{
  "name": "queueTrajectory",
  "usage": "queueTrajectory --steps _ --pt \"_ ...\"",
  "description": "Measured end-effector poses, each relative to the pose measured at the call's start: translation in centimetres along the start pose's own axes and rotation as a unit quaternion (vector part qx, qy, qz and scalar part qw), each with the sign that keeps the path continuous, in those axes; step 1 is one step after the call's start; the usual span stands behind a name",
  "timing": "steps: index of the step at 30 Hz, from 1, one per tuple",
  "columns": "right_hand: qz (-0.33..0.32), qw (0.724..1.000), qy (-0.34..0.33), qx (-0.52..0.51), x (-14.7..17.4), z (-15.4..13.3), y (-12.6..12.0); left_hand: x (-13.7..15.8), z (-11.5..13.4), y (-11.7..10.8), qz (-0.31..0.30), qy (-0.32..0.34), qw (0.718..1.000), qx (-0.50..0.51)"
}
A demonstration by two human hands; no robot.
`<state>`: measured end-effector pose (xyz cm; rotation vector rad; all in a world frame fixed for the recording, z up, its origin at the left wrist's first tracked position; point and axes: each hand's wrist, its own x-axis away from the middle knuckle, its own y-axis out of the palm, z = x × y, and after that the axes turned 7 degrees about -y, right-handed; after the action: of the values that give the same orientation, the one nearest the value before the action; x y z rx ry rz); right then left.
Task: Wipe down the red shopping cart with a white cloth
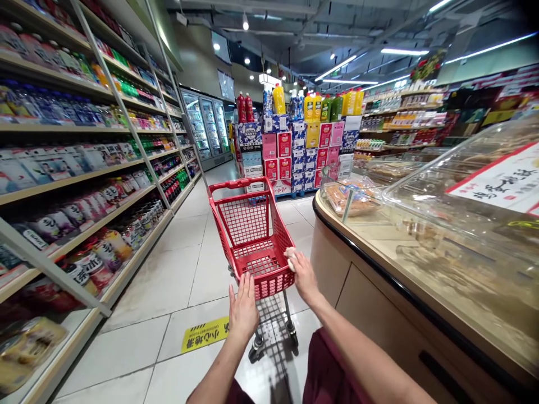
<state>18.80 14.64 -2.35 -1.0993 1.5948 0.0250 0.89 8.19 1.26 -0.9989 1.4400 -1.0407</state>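
Red cart [278,227] stands just beyond my flat, straight-fingered left hand [244,308]; my right hand [305,278] clasps a crumpled white wad [290,259] at the cart's right edge.

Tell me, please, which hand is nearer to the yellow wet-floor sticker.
Left: in view, the left hand is just right of the yellow wet-floor sticker; the right hand is farther right, at the red shopping cart.

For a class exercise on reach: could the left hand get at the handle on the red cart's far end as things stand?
Probably not: the left hand is at the near end of the basket, whose length lies between it and the handle.
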Motion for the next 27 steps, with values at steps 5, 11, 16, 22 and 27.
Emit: queueTrajectory --steps 5,11,16,22,27 --pt "-0.033 0.993 -0.109 -0.042 1.0 -2.8 2.3 0.1 -0.1 -0.1 -0.001 0.010 1.000 0.011" --pt "0.000 1.000 -0.021 0.004 0.5 0.2 -0.3 0.3 -0.9 0.1 0.015 -0.017 1.000 0.012" --pt "-0.034 0.992 -0.117 -0.037 1.1 -2.7 1.8 0.2 -0.7 0.1 0.016 -0.011 1.000 0.000" --pt "-0.005 1.000 -0.023 0.005 0.6 -0.2 -0.4 0.4 -0.7 0.0 0.008 -0.013 1.000 0.004" --pt "-0.027 0.993 -0.108 -0.023 1.1 -2.7 2.0 0.4 -0.3 0.1 0.011 -0.011 1.000 -0.003"
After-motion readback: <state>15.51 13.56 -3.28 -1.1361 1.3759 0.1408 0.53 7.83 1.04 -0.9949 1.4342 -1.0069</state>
